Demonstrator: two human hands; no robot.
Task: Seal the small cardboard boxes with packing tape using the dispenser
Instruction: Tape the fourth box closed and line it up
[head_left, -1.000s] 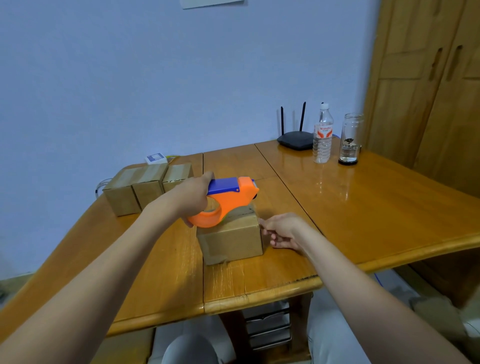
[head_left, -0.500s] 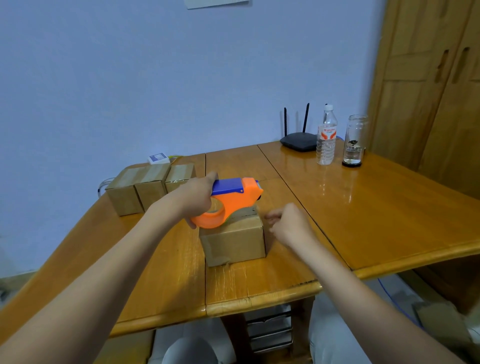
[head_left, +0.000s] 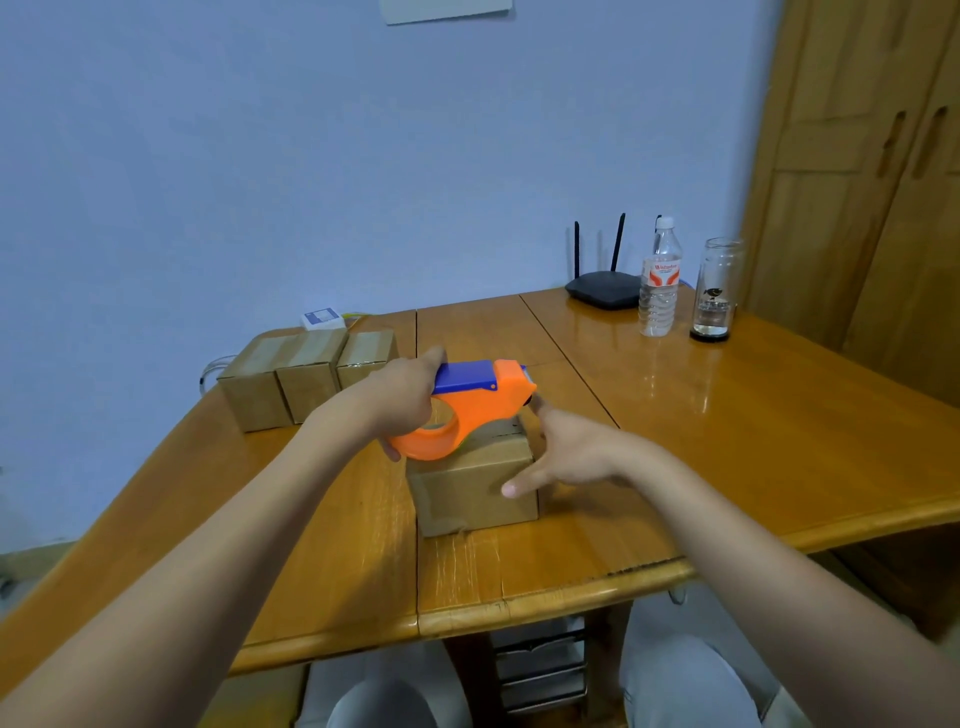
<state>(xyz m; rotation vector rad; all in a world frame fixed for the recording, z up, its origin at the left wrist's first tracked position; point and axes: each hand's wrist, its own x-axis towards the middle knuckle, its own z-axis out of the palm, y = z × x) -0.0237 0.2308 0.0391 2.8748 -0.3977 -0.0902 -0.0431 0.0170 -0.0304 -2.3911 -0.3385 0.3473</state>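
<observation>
Just below the middle of the frame, a small box (head_left: 475, 480) sits on the table (head_left: 727, 441). The left hand (head_left: 402, 397) grips the orange tape dispenser (head_left: 467, 408), resting over the box's top. The right hand (head_left: 563, 452) is spread open against the box's right side, steadying it. Taping looks underway; next likely calls for pulling the dispenser across the seam. Three boxes (head_left: 306, 376) wait at centre left.

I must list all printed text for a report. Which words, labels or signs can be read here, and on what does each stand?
Nothing reads clearly.
water bottle: red-and-white label, text too blurred.
glass jar: dark logo and print, too small.
small white box: blue panel, unreadable.
tape dispenser: no text visible.
</observation>
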